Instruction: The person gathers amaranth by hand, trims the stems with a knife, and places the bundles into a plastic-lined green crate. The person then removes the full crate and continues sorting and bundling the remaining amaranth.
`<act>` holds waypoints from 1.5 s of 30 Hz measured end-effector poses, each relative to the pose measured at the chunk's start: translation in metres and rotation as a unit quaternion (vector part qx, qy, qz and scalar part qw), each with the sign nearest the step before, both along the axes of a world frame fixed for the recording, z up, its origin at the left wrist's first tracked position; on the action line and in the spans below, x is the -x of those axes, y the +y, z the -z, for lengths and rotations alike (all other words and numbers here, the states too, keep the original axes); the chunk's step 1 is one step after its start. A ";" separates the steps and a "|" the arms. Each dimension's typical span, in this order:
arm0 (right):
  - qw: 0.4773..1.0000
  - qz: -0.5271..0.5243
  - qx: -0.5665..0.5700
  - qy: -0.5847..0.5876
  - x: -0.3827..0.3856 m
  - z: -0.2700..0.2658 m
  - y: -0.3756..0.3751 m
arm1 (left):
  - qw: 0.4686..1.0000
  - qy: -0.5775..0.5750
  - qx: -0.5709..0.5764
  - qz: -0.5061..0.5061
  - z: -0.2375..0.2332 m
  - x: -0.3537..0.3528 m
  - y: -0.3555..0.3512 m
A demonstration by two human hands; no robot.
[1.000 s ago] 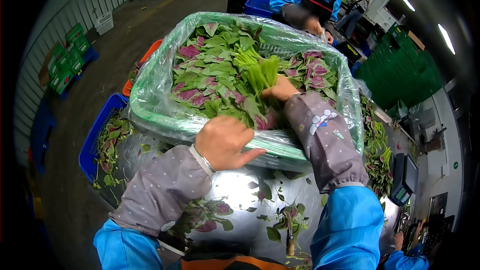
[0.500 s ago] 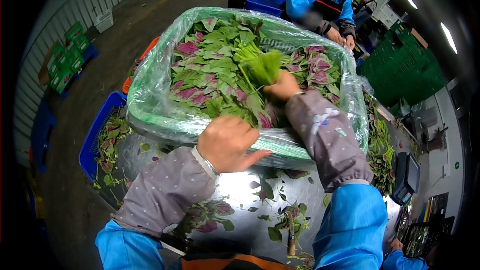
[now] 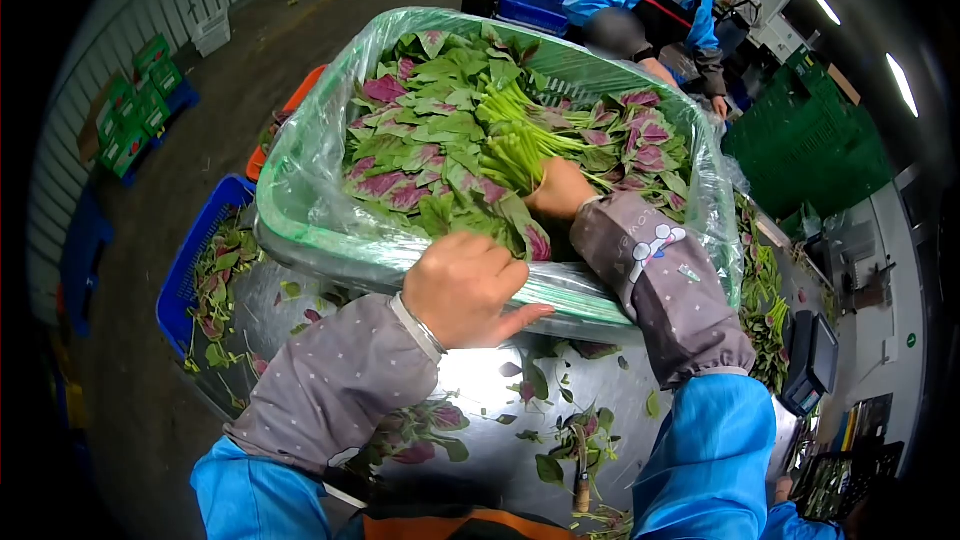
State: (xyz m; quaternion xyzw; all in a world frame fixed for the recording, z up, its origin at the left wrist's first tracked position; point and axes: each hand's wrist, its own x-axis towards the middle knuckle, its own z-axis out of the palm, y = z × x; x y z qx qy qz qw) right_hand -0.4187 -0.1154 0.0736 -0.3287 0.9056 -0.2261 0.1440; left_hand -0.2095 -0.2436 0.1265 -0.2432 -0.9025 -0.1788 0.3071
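A green crate (image 3: 300, 245) lined with clear plastic holds layers of red-and-green amaranth (image 3: 415, 145), leaves pointing left and right, pale stems toward the middle. Inside it, my right hand (image 3: 560, 190) is closed around the stem ends of an amaranth bunch (image 3: 515, 155), low against the other bunches; its fingertips are partly hidden. At the crate's near side, my left hand (image 3: 465, 290) curls its fingers over the plastic-covered rim, with the thumb stretched out to the right along the outer side.
The metal table (image 3: 480, 430) carries loose leaves and a wooden-handled knife (image 3: 582, 485). A blue basket (image 3: 190, 270) with leaves stands left, a scale (image 3: 810, 365) right, beside more amaranth (image 3: 765, 310). Another person (image 3: 650, 0) works beyond the crate, near a green bin (image 3: 810, 140).
My right hand has lowered the bunch: its stems stood up blurred before and now lie among the others. My left hand stays on the rim. The person beyond has shifted their hands.
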 end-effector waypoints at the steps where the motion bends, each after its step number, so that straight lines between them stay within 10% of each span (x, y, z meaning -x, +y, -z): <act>1: 1.000 0.023 -0.003 0.003 -0.002 -0.004 0.000 | 1.000 -0.002 0.001 -0.001 0.000 0.000 0.000; 8: 0.875 -0.017 0.346 -0.338 0.014 -0.035 0.033 | 1.000 0.005 0.004 0.005 0.006 0.002 -0.009; 12: 0.844 0.176 0.465 -0.201 0.010 -0.075 0.055 | 0.999 0.034 -0.023 0.007 0.009 0.003 -0.011; 22: 0.694 -0.060 0.718 0.001 -0.121 -0.320 0.207 | 1.000 0.011 -0.013 -0.016 0.004 -0.011 -0.009; 24: 0.753 -0.002 0.658 0.006 -0.202 -0.332 0.211 | 0.998 0.030 -0.056 -0.017 -0.008 -0.025 -0.006; 26: 0.768 -0.228 0.598 -0.004 -0.220 -0.315 0.240 | 0.982 0.048 -0.166 -0.070 -0.016 -0.052 0.011; 28: 0.754 -0.053 0.653 0.041 -0.258 -0.264 0.258 | 0.949 -0.066 -0.309 -0.005 -0.020 -0.092 0.034; 30: 0.696 -0.003 0.717 -0.028 -0.303 -0.209 0.250 | 0.728 -0.357 -0.553 0.192 -0.014 -0.128 0.067; 32: 0.705 0.018 0.706 -0.071 -0.314 -0.147 0.278 | 0.632 -0.446 -0.577 0.261 0.005 -0.155 0.107; 38: 0.566 0.185 0.766 -0.243 -0.375 -0.026 0.266 | 0.780 -0.414 -0.434 0.181 0.023 -0.194 0.186; 42: 0.590 0.164 0.726 -0.313 -0.404 0.016 0.250 | 0.844 -0.393 -0.332 0.150 0.029 -0.184 0.216; 45: 0.596 0.199 0.707 -0.325 -0.424 0.033 0.237 | 0.762 -0.437 -0.403 0.257 0.028 -0.183 0.222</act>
